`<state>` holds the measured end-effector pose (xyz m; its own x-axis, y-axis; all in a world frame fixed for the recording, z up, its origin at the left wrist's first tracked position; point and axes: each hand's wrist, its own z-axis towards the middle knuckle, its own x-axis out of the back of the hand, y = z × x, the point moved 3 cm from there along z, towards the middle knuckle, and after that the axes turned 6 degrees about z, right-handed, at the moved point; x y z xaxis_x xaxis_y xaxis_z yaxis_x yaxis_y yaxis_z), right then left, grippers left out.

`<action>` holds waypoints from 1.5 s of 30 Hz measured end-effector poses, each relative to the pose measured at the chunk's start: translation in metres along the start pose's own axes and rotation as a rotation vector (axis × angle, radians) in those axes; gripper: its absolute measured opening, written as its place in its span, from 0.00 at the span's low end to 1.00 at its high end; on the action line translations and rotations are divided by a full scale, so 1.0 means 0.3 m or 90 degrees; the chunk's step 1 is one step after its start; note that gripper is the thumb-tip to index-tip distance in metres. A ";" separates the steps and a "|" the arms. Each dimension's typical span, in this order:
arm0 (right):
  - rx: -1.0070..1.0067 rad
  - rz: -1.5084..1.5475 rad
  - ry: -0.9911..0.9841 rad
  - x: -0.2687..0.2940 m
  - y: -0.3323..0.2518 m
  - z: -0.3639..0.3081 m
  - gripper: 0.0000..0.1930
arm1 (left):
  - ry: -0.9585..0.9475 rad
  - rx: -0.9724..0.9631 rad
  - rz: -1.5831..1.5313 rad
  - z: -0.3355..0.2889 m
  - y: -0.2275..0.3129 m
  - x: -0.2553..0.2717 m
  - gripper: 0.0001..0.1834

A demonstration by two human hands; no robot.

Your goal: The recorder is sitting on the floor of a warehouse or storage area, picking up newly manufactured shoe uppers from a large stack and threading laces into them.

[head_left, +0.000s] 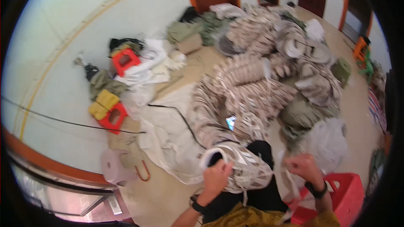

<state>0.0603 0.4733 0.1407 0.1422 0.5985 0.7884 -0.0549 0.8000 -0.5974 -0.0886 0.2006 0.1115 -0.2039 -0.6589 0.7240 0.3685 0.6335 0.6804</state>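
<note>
Across my lap lies a bundle of beige-and-white striped fabric [254, 172]. At its left end sits a white ring-shaped roll [205, 158] with a dark hollow middle. My left hand [217, 178] is closed on the lower rim of this roll. Off to the right of the bundle, my right hand [304, 167] is raised, its fingers curled in and slightly blurred. A pale strip [290, 189] hangs below that hand; whether the fingers hold it is unclear.
A big heap of striped fabric [256, 80] spreads ahead. White cloth [168, 138] covers the floor at left, crossed by a black cord [181, 115]. Red stools [125, 61] stand along the wall. A red plastic stool [351, 193] and a clear bag [326, 143] are at right.
</note>
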 end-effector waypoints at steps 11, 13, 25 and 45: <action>0.121 0.185 0.085 -0.028 -0.165 0.167 0.19 | -0.088 0.023 -0.158 0.078 0.108 -0.005 0.16; 0.159 0.192 0.075 -0.075 -0.179 0.180 0.19 | -0.084 0.008 -0.149 0.089 0.132 -0.024 0.16; 0.211 0.084 0.038 -0.209 -0.220 0.186 0.16 | -0.090 -0.010 -0.100 0.102 0.167 -0.043 0.18; 0.245 -0.036 0.142 -0.267 -0.348 0.165 0.24 | -0.062 -0.044 -0.130 0.075 0.172 -0.010 0.12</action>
<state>0.0057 0.3440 0.1472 0.3631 0.5632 0.7423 -0.3987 0.8140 -0.4225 -0.0893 0.2443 0.1470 -0.3651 -0.7262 0.5826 0.3714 0.4602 0.8064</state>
